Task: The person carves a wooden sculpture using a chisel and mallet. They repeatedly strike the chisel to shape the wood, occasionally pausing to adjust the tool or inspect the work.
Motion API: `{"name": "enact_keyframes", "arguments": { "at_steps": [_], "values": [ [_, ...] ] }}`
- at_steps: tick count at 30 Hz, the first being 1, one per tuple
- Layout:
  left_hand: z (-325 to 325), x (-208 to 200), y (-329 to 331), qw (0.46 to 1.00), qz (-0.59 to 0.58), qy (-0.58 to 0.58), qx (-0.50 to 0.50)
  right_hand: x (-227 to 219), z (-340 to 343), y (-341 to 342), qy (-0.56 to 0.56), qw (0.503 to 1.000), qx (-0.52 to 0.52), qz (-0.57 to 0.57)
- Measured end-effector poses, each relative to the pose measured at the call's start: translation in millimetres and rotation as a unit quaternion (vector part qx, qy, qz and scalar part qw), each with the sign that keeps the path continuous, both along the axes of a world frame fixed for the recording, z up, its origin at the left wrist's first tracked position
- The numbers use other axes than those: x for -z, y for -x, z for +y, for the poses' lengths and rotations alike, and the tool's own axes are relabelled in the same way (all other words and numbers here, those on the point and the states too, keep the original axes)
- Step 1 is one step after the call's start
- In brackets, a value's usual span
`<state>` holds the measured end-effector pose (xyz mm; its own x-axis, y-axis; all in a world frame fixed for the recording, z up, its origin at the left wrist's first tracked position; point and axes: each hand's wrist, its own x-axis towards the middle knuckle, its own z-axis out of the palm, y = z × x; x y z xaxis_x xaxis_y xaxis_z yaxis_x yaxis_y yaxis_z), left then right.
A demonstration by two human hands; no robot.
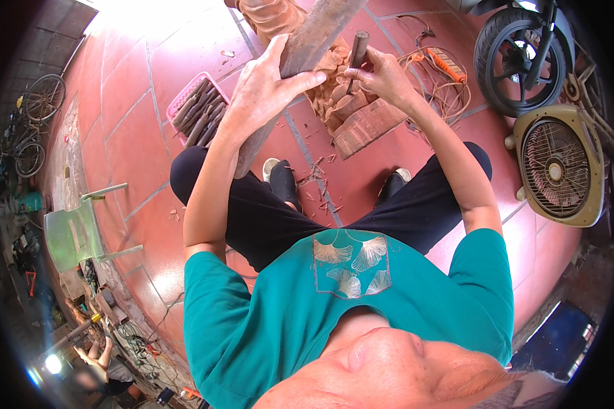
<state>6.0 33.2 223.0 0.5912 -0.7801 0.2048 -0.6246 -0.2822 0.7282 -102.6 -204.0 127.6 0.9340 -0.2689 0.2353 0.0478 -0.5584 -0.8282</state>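
My left hand (266, 85) grips a long flat wooden mallet (320, 31) raised over the work, its lower end reaching down past my knee. My right hand (382, 75) is closed around a dark wooden-handled chisel (357, 51), held upright with its tip against a reddish-brown wood carving (341, 102) that stands on the tiled floor in front of my feet. Wood chips lie on the tiles between my shoes.
A pink basket (184, 102) holding several chisels sits on the floor at the left of the carving. An orange cord coil (443, 82), a motorbike wheel (518, 58) and a beige box fan (559, 170) stand at the right. A green plastic chair (75, 235) is at the left.
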Motion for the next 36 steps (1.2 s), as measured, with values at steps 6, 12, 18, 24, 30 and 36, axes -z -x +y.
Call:
{"name": "enact_keyframes", "arguments": {
  "at_steps": [6,12,18,24,30,36],
  "values": [
    [3,-12,6,0.997,0.021,0.077,0.023,-11,7,1,0.042,0.999,-0.016,0.028],
    [3,-20,12,0.993,0.043,0.109,0.021,-18,10,2,0.038,0.998,-0.038,0.033],
    [-2,-7,9,0.999,0.010,0.046,0.022,-17,15,-1,0.102,0.994,-0.045,0.011],
    [-3,-1,6,0.998,-0.030,-0.053,0.022,-11,16,0,0.109,0.993,-0.042,-0.004],
    [-5,-8,13,0.999,0.036,0.002,-0.009,-14,20,0,0.103,0.994,-0.018,-0.009],
    [-4,13,3,0.993,-0.036,-0.108,0.012,-6,-18,3,0.078,0.993,0.075,0.043]
  ]
}}
